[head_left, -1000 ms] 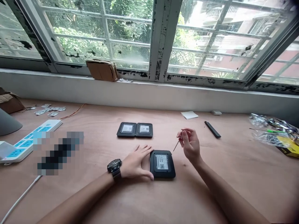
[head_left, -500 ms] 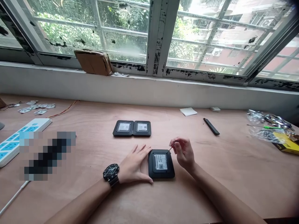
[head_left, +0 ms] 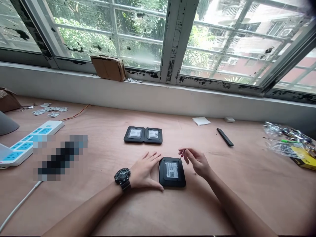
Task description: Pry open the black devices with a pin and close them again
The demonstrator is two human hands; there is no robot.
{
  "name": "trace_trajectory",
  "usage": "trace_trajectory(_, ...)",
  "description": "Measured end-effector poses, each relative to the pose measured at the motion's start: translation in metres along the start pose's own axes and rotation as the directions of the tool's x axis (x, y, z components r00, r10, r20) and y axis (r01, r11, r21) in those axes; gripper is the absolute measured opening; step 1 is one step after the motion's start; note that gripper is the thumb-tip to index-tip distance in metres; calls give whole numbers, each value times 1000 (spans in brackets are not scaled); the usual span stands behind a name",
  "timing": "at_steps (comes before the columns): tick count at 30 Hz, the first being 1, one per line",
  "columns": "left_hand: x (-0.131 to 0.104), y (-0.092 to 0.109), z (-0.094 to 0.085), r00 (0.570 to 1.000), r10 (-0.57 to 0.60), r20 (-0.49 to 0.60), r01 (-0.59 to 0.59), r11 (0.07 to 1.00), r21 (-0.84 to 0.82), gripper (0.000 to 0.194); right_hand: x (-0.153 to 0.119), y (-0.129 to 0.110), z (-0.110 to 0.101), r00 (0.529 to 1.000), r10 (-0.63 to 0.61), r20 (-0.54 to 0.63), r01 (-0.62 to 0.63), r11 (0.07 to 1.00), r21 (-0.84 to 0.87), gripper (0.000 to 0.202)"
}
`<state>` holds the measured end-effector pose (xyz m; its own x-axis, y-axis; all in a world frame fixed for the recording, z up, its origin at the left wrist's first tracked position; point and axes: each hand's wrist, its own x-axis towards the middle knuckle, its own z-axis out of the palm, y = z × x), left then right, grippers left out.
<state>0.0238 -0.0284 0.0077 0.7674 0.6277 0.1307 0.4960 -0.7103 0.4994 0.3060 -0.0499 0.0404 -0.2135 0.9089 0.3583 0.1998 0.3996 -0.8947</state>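
A square black case [head_left: 167, 181] with rounded corners lies flat on the table, a white printed label [head_left: 172, 170] on its upper face. My left hand [head_left: 145, 172], a black watch on its wrist, is spread against the case's left side, with fingers at the far corner and thumb at the near one. In my right hand [head_left: 196, 160], the fingertips pinch a thin, small screwdriver [head_left: 180, 158]. Its tip meets the case around the far right corner; the exact contact spot is too small to make out.
Two similar black cases [head_left: 144, 135] lie side by side beyond my hands. A black strip [head_left: 224, 137] and white paper [head_left: 201, 121] are farther right. Bagged metal parts [head_left: 293, 135] lie at the right edge. A white power strip [head_left: 46, 130] and a blurred-out object [head_left: 61, 158] are left.
The view has turned slightly left, so the scene sits farther right. My right-hand fingers have shifted a little around the screwdriver, which stays at the same corner. My left hand stays against the case.
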Motion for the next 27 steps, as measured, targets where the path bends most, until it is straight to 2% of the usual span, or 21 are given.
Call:
trace_trajectory(2, 0, 1, 0, 1000, -6, 2, 6, 1000, -9, 116, 3, -2, 7, 988, -37, -147, 40, 999, 18, 21)
trace_trajectory(4, 0, 1, 0, 1000, -4, 12, 4, 1000, -17, 121, 8, -4, 19, 947, -76, -314, 97, 994, 53, 19)
trace_trajectory(5, 0, 0, -1, 1000, 0, 18, 1, 1000, -20, 124, 11, -4, 26, 932, -86, -353, 115, 991, 63, 19)
trace_trajectory(6, -1, -3, -2, 1000, 2, 23, -1, 1000, -22, 128, 15, -5, 33, 932, -93, -350, 123, 990, 64, 19)
trace_trajectory(8, -5, -10, -5, 1000, -5, 26, 5, 1000, -18, 132, 20, -5, 47, 957, -121, -264, 134, 990, 32, 20)
trace_trajectory(10, -10, -20, -10, 1000, -20, 21, 20, 1000, -8, 126, 24, -2, 56, 972, -160, -170, 155, 987, -39, 20)
trace_trajectory(12, -14, -30, -16, 1000, -30, 6, 30, 1000, -3, 116, 26, 3, 61, 974, -178, -137, 166, 981, -96, 20)
trace_trajectory(15, -19, -38, -19, 999, -27, -26, 27, 1000, -6, 106, 26, 10, 65, 973, -163, -163, 152, 985, -76, 21)
trace_trajectory(19, -19, -39, -15, 999, -22, -46, 23, 1000, 9, 101, 24, 16, 68, 977, -139, -161, 133, 990, -49, 20)
trace_trajectory(25, -19, -38, -13, 998, -43, -38, 44, 999, 20, 99, 22, 6, 64, 998, -67, -18, 67, 998, -18, 35)
trace_trajectory(27, -19, -38, -14, 998, -39, -40, 40, 999, 13, 98, 24, 0, 60, 999, -48, 11, 48, 999, -11, 34)
